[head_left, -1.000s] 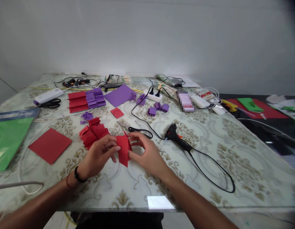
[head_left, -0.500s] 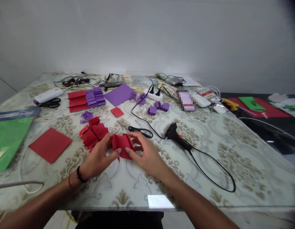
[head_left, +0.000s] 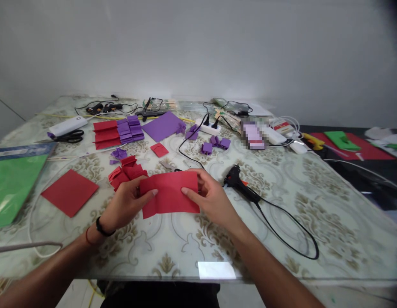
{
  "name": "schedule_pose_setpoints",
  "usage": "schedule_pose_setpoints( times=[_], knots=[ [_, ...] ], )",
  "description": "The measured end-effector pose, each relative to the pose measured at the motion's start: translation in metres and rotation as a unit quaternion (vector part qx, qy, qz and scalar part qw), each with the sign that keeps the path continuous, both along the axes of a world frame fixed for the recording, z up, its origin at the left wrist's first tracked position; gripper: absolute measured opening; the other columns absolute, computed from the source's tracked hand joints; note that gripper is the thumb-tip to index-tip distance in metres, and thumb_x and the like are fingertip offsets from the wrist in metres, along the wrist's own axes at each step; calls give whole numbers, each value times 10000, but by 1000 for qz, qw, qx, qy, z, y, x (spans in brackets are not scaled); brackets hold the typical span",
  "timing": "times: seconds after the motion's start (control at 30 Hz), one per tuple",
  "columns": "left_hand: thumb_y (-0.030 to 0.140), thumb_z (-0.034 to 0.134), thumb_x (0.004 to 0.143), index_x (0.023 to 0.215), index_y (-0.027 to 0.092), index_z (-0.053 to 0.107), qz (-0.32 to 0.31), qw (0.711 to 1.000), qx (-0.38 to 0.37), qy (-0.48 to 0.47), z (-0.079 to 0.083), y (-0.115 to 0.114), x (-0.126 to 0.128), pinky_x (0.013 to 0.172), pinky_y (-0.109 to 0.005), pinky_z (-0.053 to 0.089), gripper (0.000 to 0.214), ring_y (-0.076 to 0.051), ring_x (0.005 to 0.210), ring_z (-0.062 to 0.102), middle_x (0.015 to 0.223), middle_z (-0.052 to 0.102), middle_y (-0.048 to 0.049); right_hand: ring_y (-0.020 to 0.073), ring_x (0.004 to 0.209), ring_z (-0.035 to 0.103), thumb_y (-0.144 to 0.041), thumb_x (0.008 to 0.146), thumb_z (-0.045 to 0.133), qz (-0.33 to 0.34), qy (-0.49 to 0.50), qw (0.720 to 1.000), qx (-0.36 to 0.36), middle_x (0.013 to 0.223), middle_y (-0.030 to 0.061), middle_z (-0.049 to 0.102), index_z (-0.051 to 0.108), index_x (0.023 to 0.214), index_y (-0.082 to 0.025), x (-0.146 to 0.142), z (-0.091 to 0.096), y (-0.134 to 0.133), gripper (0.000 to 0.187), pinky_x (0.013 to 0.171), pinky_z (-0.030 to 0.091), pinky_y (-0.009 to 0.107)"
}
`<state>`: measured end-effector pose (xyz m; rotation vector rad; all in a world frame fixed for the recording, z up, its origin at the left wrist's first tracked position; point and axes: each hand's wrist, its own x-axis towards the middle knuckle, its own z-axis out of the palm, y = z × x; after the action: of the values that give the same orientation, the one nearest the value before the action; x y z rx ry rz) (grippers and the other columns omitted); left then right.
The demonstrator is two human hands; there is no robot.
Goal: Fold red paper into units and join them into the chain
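Note:
A creased red sheet of paper (head_left: pixel 169 194) is stretched out between my hands above the table. My left hand (head_left: pixel 129 201) pinches its left end, thumb on the near face and fingers behind. At the other end, my right hand (head_left: pixel 211 196) grips it the same way. Folded red paper pieces (head_left: pixel 128 169) lie just beyond my left hand. Behind the sheet are scissors (head_left: pixel 168 166), their handles mostly covered. Off to the left lies a flat red paper square (head_left: pixel 70 192); a small red square (head_left: pixel 159 149) rests farther back.
A black glue gun (head_left: pixel 241 186) with a looping cable lies to the right. Purple folded pieces (head_left: pixel 206 148), a power strip (head_left: pixel 208 127) and a phone (head_left: pixel 253 134) stand farther back. Green paper packs (head_left: pixel 19 188) lie at the left edge, near black-handled scissors (head_left: pixel 70 137).
The red paper, curled up between my hands before, is now opened into a wide sheet. My hands have moved apart, the right one to the right, the left one slightly left.

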<state>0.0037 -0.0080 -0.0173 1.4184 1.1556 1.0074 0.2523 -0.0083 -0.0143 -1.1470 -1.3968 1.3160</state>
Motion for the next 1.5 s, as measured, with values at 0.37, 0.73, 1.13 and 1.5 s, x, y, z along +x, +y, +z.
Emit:
schedule_pose_setpoints(
  times=[0.37,0.73,1.13,1.5],
  knots=[
    [348,805,868,894,201,828,-33,999,-11,12,8,8,-3,432,-211,420,151,-135,507,572,590,652,18,212,791,734,-441,898,773,30,-55,998,3,947,55,812,803,1061,-183,11,-5,2,306,676,570,301],
    [375,604,989,1092,261,871,-152,984,63,-71,17,11,-17,1083,-403,493,308,-296,1228,648,1291,736,-111,210,888,724,-309,905,700,84,41,995,28,1034,48,796,851,1001,-261,24,3,5,185,773,566,305],
    [284,890,774,1079,207,729,106,987,16,-116,11,9,1,712,-249,567,354,-159,789,685,919,743,-8,229,1032,671,-327,954,683,172,-27,980,93,1080,64,715,757,1007,-222,6,12,-5,139,913,511,335],
    [361,787,892,872,149,774,-108,994,-14,-5,5,-12,15,625,-233,500,214,-150,708,623,777,695,-23,143,674,590,-362,956,685,96,-56,993,45,716,-13,648,676,823,-195,-12,4,-14,214,629,449,252]
  ],
)
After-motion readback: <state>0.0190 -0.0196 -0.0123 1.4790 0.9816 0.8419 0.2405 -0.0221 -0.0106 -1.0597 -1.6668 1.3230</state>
